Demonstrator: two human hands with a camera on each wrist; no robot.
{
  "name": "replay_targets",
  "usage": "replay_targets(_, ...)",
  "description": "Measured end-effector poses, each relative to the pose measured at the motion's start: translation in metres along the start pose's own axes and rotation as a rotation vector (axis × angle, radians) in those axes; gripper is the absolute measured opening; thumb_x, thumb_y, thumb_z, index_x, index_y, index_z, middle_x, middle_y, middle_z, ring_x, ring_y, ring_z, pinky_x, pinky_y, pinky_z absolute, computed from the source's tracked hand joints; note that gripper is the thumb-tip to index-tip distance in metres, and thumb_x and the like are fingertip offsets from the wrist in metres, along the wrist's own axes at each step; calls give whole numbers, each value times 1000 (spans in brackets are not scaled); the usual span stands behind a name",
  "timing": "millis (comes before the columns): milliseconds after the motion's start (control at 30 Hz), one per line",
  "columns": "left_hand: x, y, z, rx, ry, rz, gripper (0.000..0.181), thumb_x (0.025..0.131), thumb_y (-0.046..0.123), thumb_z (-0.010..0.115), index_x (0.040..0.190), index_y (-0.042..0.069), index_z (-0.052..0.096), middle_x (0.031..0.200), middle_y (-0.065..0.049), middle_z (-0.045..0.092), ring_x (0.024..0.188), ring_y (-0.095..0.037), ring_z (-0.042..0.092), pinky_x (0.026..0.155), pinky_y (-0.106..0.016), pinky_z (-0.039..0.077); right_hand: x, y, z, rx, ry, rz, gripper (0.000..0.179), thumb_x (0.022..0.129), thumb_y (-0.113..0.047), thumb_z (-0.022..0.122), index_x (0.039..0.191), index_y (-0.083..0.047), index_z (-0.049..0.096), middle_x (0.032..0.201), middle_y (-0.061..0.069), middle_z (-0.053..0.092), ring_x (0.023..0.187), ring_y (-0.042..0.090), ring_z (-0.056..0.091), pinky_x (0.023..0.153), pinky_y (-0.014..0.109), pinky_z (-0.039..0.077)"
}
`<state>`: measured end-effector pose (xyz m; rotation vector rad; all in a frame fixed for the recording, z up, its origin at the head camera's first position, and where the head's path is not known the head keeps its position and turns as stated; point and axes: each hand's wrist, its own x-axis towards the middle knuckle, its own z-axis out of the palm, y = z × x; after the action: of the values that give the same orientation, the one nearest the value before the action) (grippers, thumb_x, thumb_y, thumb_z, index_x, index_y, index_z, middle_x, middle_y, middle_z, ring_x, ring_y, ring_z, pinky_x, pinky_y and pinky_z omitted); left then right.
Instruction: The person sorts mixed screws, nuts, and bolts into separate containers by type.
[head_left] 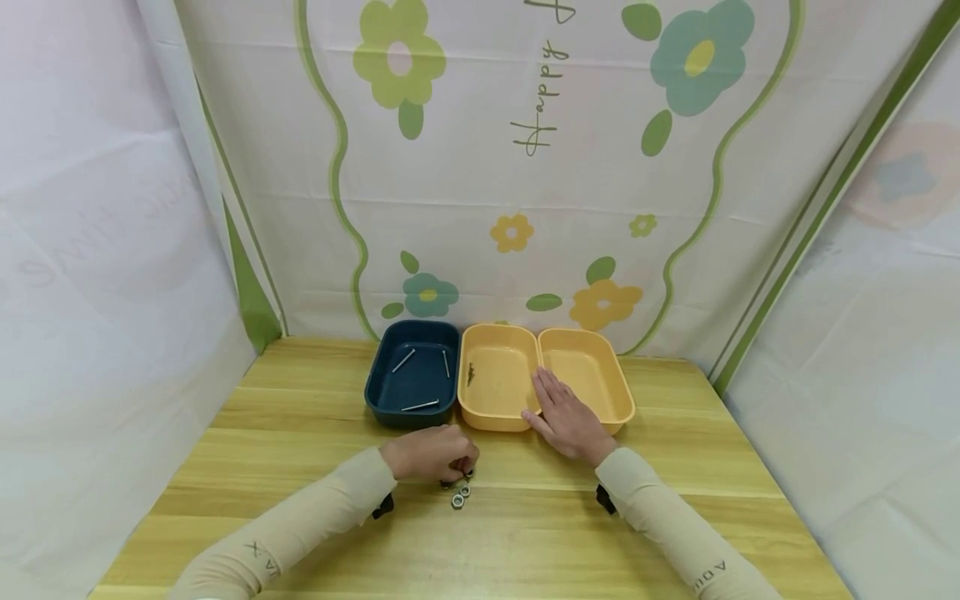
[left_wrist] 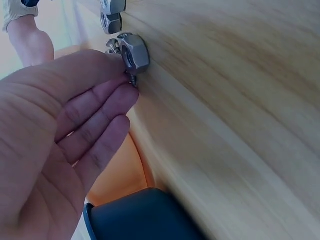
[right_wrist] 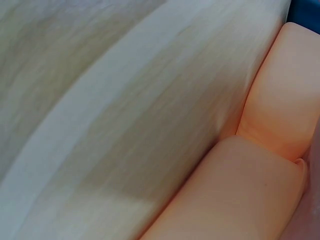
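Observation:
Over the table in front of the trays, my left hand (head_left: 435,454) pinches a small screw (left_wrist: 132,79) between thumb and fingertips; most of the screw is hidden. Right by the thumb lies a hex nut (left_wrist: 136,52), with more nuts (head_left: 458,500) on the wood nearby. Another small screw (left_wrist: 113,46) shows behind the nearest nut. My right hand (head_left: 570,419) rests with straight fingers on the adjoining rims of the middle yellow tray (head_left: 498,422) and the right yellow tray (head_left: 624,392).
A dark blue tray (head_left: 412,417) stands at the left of the row, holding three long bolts (head_left: 420,406). Small screws (head_left: 470,374) lie in the middle yellow tray. Behind the trays hangs a flowered cloth (head_left: 465,175), with white cloth sides left and right of the wooden table (head_left: 570,533).

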<state>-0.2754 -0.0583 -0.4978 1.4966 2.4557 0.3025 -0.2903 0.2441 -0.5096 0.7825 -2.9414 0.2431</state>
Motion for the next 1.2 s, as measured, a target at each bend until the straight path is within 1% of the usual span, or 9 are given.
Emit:
replay_targets(200, 1, -1, 1, 7, -14, 9, 10, 92, 8, 79, 93, 17, 75, 78, 14, 64, 68, 5, 54, 64, -9, 46, 0, 1, 1, -2, 3, 6, 79, 113, -51, 38, 165, 6, 19, 175, 24, 16, 164, 39, 19, 131, 55, 25)
replay_targets(300, 1, -1, 1, 7, -9, 18, 11, 90, 7, 79, 93, 16, 74, 78, 14, 65, 67, 6, 54, 63, -9, 46, 0, 1, 1, -11, -7, 7, 80, 113, -52, 36, 166, 5, 18, 175, 24, 14, 164, 38, 18, 131, 55, 25)
replay_targets(467, -1, -2, -4, 16, 9, 29, 12, 86, 6, 79, 92, 15, 75, 81, 12, 70, 68, 6, 55, 65, -8, 46, 0, 0, 0, -10, -10, 7, 80, 113, -51, 37, 166, 5, 17, 175, 24, 14, 164, 39, 18, 131, 55, 25)
replay_targets(633, -2, -3, -13, 24, 46, 41, 9, 87, 6, 76, 88, 15, 75, 76, 11, 67, 65, 6, 51, 61, -9, 43, 0, 0, 0, -4, -19, 11, 80, 113, -51, 37, 166, 4, 16, 176, 24, 14, 164, 39, 17, 131, 55, 24)
replay_targets(767, -2, -4, -23, 36, 80, 37, 13, 88, 6, 76, 81, 16, 71, 72, 11, 60, 63, 4, 48, 59, -10, 39, 0, 1, 0, -3, -18, 7, 80, 113, -52, 35, 166, 4, 15, 176, 24, 13, 164, 38, 17, 131, 54, 24)
replay_targets(867, -2, -5, -31, 54, 107, 37, 14, 86, 5, 77, 80, 15, 70, 71, 9, 58, 63, 3, 46, 59, -10, 37, 0, 1, 0, -10, -15, 7, 80, 113, -52, 35, 166, 4, 15, 176, 24, 14, 164, 38, 17, 131, 54, 24)
replay_targets(933, -2, -5, -36, 74, 130, 47, 12, 85, 3, 76, 80, 13, 71, 71, 8, 59, 63, 2, 45, 59, -11, 37, 0, 1, 0, -10, -10, 2, 80, 113, -51, 37, 166, 6, 17, 175, 25, 15, 164, 39, 18, 131, 55, 25)
replay_targets(1033, -3, -4, -45, 79, 147, 43, 9, 85, 1, 74, 83, 10, 73, 72, 6, 60, 64, 0, 45, 59, -12, 36, 0, 1, 0, -6, -9, -3, 79, 113, -49, 38, 165, 7, 18, 175, 26, 16, 163, 40, 19, 130, 55, 26)
replay_targets(1200, -3, -4, -58, 87, 173, 44, 8, 85, 0, 72, 88, 7, 75, 78, 2, 67, 66, -2, 49, 61, -13, 41, -1, -1, -1, 0, -13, -3, 79, 113, -49, 39, 165, 8, 18, 175, 26, 15, 163, 41, 19, 130, 56, 26)
